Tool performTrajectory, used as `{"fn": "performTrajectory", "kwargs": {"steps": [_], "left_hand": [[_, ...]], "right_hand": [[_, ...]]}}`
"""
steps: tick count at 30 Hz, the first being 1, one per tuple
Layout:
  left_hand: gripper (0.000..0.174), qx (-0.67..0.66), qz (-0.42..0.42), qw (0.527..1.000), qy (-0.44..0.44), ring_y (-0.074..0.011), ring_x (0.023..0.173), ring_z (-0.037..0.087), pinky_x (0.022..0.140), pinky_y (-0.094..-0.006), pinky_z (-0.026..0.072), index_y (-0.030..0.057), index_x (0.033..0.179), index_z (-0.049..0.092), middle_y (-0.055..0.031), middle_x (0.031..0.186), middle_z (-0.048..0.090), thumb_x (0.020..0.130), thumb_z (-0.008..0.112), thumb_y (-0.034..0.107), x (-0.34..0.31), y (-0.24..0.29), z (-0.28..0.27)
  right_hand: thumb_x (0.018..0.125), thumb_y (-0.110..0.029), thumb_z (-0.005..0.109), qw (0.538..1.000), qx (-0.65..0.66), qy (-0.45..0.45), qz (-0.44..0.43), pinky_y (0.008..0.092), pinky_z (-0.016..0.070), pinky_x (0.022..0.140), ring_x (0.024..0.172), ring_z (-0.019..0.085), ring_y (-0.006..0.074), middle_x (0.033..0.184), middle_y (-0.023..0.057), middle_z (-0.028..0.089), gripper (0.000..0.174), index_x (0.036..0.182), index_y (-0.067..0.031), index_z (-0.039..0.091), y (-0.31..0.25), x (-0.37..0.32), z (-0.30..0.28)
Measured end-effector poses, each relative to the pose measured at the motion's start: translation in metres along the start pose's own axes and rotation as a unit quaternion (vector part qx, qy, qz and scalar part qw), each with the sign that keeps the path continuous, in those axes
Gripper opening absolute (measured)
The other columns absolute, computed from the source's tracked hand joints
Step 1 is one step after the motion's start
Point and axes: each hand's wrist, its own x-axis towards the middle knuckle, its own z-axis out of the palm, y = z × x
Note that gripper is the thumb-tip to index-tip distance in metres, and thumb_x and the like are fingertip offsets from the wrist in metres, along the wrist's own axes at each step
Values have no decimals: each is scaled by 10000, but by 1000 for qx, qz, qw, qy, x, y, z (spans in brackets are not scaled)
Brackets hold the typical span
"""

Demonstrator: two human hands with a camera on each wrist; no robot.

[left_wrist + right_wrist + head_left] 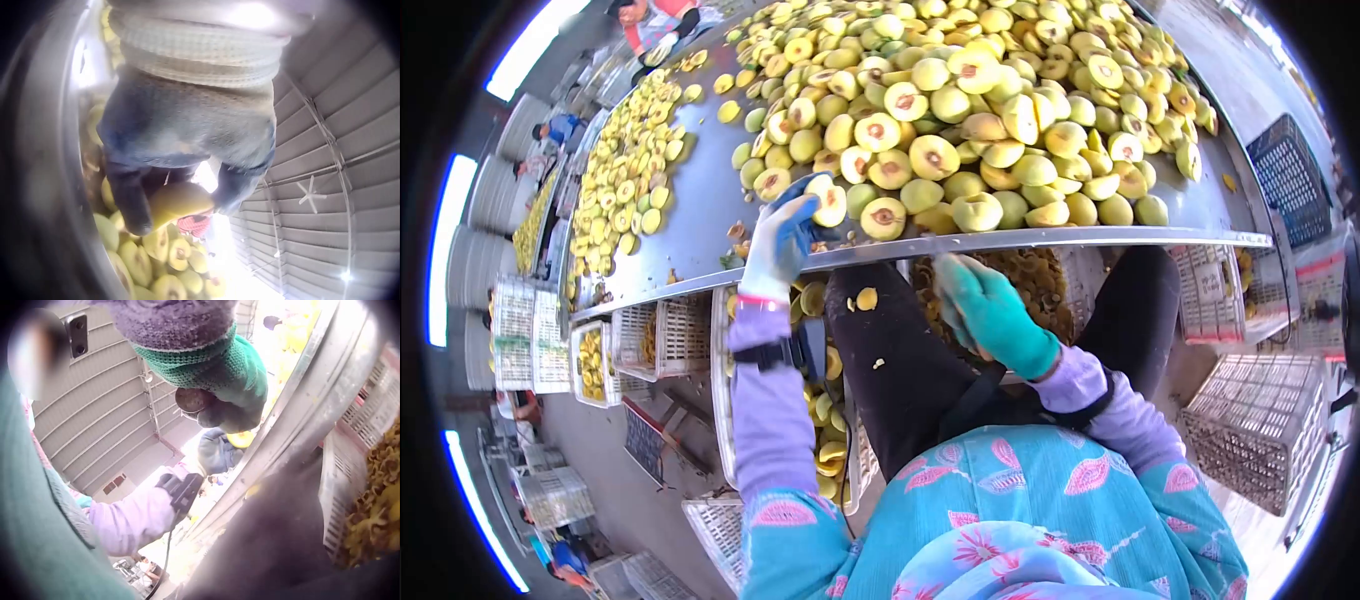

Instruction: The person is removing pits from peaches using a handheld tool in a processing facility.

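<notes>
Work surface: a grey metal table (700, 165) with a raised rim on your side, a big heap of fruit halves (935, 157) across its middle and a looser spread (625, 195) toward the left. Concrete floor (635, 415), white slatted crates (1260, 430) on both sides of you, a dark blue crate (1288, 175) beyond the table's right end. Another person (665, 30) at the far left corner.

Your left hand (785, 235) is over the rim, pinching one fruit half (830, 203), cut face showing, at the heap's near edge. Your right hand (995, 310) is just on your side of the rim, above a crate of scraps (1040, 275); its fingers are curled round a brown knob (194, 400).

Only the right wrist view shows that knob; from your head it is hidden. The left wrist view adds a ribbed roof (356, 94) with a white fan (308, 195), and the held half's rounded back between your fingertips.

Textures: left glove knitted white with a blue coating, right one green knit; fruit skin smooth yellow-green, some hollows reddish brown; scraps curled, ragged, yellow-brown
</notes>
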Motion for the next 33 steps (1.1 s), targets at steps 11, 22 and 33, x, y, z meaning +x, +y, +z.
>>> {"fn": "performTrajectory", "kwargs": {"steps": [11, 22, 33], "left_hand": [[348, 402, 222, 877, 140, -242, 985, 616, 861, -344, 484, -5, 1185, 531, -128, 1091, 631, 943, 505, 243, -56, -62, 100], [283, 405, 243, 873, 126, -187, 831, 624, 741, -289, 489, -7, 1073, 633, -131, 937, 645, 941, 505, 208, -47, -67, 100], [212, 539, 339, 766, 88, -238, 698, 625, 739, -338, 497, 20, 1051, 635, -140, 881, 665, 892, 547, 129, -38, -77, 96]], "right_hand": [[936, -304, 527, 859, -330, 188, -343, 455, 416, 425, 490, 567, 359, 527, 172, 529, 300, 805, -36, 498, 44, 29, 18], [965, -303, 480, 913, -252, 137, -289, 442, 379, 460, 560, 547, 399, 589, 185, 534, 293, 862, -31, 523, 55, 14, 18], [987, -343, 436, 973, -52, 56, -216, 298, 349, 410, 439, 453, 145, 587, 21, 492, 335, 856, -49, 530, 64, 20, 21]]}}
